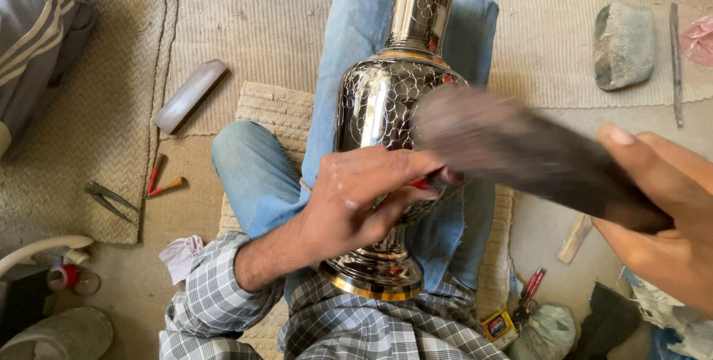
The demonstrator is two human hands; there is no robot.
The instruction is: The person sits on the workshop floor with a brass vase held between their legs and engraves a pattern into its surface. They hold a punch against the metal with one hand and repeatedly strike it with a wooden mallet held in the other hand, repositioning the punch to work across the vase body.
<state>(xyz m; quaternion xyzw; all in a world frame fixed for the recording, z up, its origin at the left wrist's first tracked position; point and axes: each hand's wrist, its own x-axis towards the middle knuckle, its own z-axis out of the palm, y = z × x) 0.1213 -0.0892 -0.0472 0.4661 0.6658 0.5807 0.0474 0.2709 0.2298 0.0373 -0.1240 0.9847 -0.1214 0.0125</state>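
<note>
Floor: woven mats over bare ground.
Vase: engraved silver vase lying across the person's lap.
Left hand: left hand pinches a small red-tipped tool against the vase's belly.
Right hand: right hand grips a blurred dark mallet over the vase.
Around: stone, pliers.

Shirt: grey-and-white check, woven plaid, long sleeve, fills lower centre of frame. Left sleeve cuff folded back at forearm, lower left of centre. Jeans: light blue denim, faded, slightly creased, running from top centre down to middle of frame. Left hand, centre: bare, no ring or watch visible. Right hand, right edge: bare, short nails, sleeve out of frame.
</note>
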